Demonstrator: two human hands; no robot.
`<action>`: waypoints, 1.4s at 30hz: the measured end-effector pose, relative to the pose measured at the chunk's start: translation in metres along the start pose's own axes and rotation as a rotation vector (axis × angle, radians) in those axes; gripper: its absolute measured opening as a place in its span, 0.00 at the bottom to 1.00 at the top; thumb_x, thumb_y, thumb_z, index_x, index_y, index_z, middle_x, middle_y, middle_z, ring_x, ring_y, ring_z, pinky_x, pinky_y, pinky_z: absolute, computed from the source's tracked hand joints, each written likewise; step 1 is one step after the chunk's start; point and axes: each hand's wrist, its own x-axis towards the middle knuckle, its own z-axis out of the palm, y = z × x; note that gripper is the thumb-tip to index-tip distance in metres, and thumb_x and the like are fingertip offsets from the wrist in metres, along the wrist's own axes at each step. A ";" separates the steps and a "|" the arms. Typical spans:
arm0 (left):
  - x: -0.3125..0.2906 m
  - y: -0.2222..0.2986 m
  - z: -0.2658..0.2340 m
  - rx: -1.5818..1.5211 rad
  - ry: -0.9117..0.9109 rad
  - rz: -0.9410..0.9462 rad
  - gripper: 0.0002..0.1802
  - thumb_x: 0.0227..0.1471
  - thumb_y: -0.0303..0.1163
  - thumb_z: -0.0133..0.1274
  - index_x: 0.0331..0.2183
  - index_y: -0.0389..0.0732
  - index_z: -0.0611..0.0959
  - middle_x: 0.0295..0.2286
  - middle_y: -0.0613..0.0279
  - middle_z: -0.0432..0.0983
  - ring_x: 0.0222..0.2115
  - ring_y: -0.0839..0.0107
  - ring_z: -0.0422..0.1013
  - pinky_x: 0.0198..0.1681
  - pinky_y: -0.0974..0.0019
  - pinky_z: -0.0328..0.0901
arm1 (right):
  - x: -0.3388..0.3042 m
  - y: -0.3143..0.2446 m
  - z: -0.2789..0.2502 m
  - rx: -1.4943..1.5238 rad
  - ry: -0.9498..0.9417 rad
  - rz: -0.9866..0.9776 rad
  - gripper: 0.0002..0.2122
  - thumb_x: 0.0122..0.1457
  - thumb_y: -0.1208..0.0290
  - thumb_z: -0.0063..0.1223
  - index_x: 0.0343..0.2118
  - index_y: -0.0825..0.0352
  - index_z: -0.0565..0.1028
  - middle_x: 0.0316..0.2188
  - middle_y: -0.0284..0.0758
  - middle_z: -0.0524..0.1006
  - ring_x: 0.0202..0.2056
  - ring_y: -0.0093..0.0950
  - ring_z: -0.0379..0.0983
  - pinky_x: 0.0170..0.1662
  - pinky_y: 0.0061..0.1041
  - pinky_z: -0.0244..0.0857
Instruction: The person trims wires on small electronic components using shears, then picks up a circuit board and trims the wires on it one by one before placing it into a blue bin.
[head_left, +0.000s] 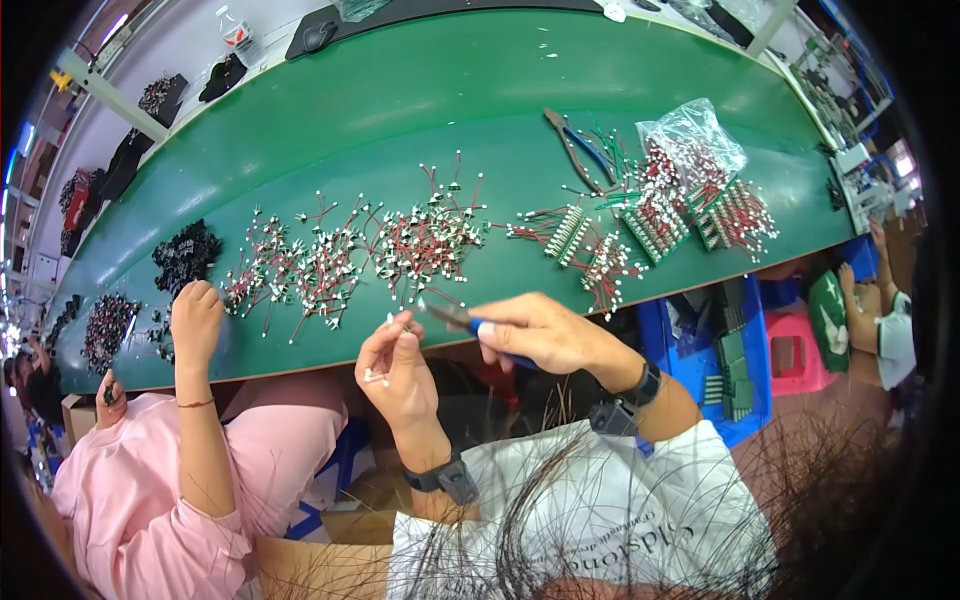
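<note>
My left hand [398, 365] pinches a small white connector with short wires [392, 322] just off the near edge of the green table [420, 90]. My right hand [545, 333] grips blue-handled pliers [462, 320] whose jaws point left at that connector. Piles of red-and-black wired connectors [420, 240] lie on the table just beyond both hands.
A co-worker in pink sits at my left, a hand [196, 318] on the table edge beside smaller wire piles [285, 270]. Further right lie green connector strips [655, 225], a clear plastic bag [692, 140], and another pair of pliers [572, 145]. Blue bins [720, 360] sit under the table.
</note>
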 end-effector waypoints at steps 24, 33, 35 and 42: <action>-0.003 0.008 0.004 0.395 -0.061 0.103 0.10 0.48 0.16 0.59 0.36 0.33 0.80 0.40 0.47 0.77 0.40 0.66 0.74 0.47 0.67 0.68 | -0.013 -0.008 0.017 -0.806 0.327 -0.204 0.16 0.61 0.60 0.47 0.47 0.64 0.76 0.27 0.41 0.77 0.29 0.40 0.75 0.33 0.36 0.68; -0.002 0.005 -0.006 -0.191 -0.053 -0.038 0.07 0.53 0.22 0.56 0.37 0.36 0.81 0.43 0.51 0.76 0.44 0.66 0.73 0.51 0.64 0.67 | 0.011 0.002 0.006 0.054 -0.073 -0.041 0.17 0.66 0.58 0.42 0.32 0.70 0.74 0.21 0.32 0.74 0.23 0.20 0.72 0.27 0.23 0.66; 0.000 0.001 -0.009 -0.217 -0.038 -0.044 0.07 0.54 0.22 0.56 0.38 0.37 0.81 0.43 0.51 0.76 0.43 0.66 0.73 0.50 0.64 0.68 | 0.011 -0.001 0.004 0.117 -0.076 -0.009 0.18 0.66 0.58 0.42 0.34 0.70 0.74 0.21 0.32 0.74 0.23 0.20 0.72 0.27 0.23 0.66; 0.002 0.004 -0.002 -0.058 0.079 -0.107 0.10 0.55 0.21 0.53 0.41 0.33 0.79 0.43 0.51 0.76 0.40 0.66 0.74 0.48 0.67 0.70 | 0.022 -0.011 0.003 -0.802 0.615 -0.241 0.17 0.61 0.62 0.47 0.50 0.64 0.73 0.29 0.42 0.76 0.31 0.43 0.74 0.32 0.37 0.68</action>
